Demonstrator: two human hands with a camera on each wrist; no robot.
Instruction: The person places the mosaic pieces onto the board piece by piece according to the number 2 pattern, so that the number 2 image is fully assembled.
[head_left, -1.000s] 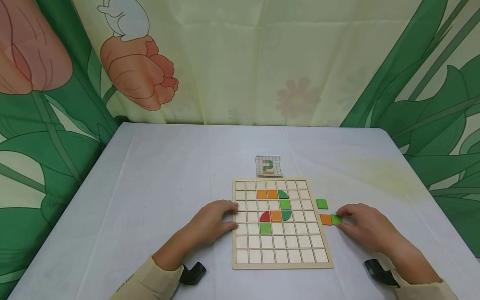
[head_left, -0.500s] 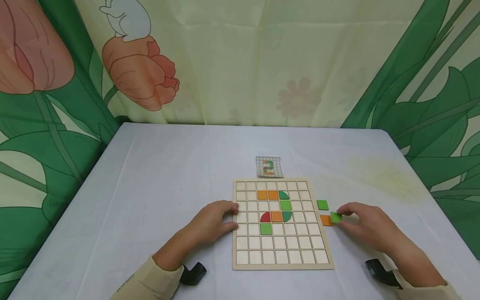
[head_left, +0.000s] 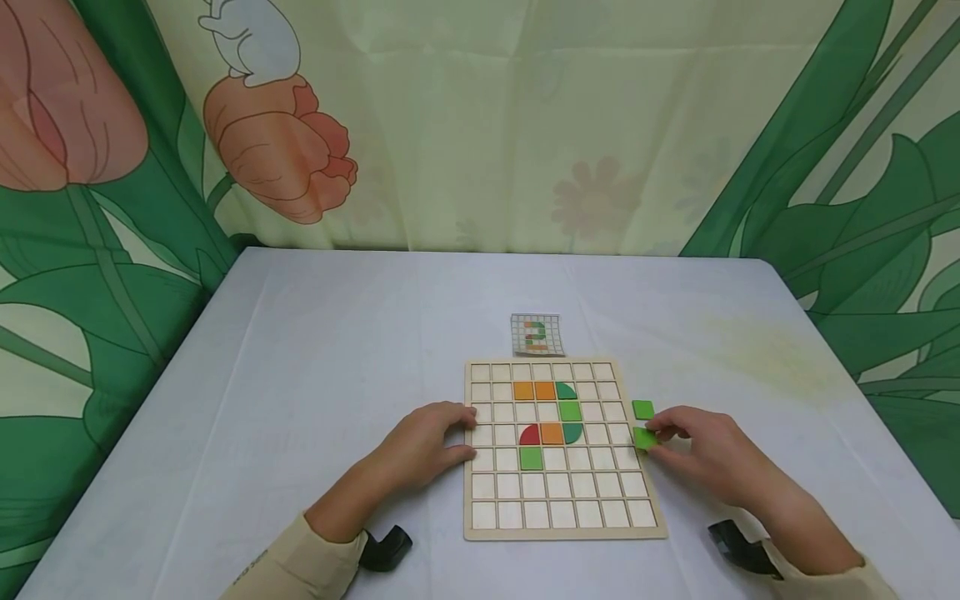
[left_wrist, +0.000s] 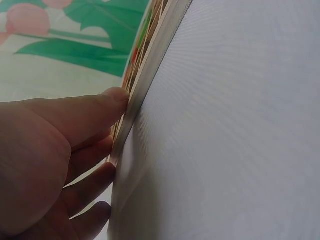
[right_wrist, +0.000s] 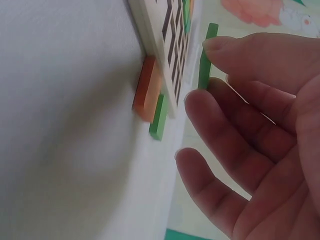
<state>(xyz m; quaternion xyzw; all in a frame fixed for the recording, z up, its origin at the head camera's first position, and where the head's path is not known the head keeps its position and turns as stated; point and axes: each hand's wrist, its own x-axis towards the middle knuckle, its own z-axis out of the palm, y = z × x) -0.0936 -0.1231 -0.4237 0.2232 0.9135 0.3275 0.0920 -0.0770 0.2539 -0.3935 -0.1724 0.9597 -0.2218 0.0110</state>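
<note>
My right hand [head_left: 708, 450] pinches a square green tile [right_wrist: 206, 57] between thumb and fingertips, lifted off the table near the board's right edge. Below it in the right wrist view, an orange tile [right_wrist: 148, 90] and another green tile [right_wrist: 159, 117] lie beside the board; in the head view the held tile and hand hide the orange one. The wooden grid board [head_left: 562, 532] carries orange, green and red pieces in its cells. At the board's left edge, my left hand [head_left: 423, 446] rests with its thumb and fingertips touching the rim [left_wrist: 142, 82].
Just behind the board lies a small pattern card [head_left: 537, 335] with a printed grid. A white cloth [head_left: 337, 333] covers the table. A printed curtain [head_left: 480, 125] hangs behind it.
The right hand has lifted the green tile and carried it left, over the orange tile toward the board. The left hand keeps its place on the board's edge.
</note>
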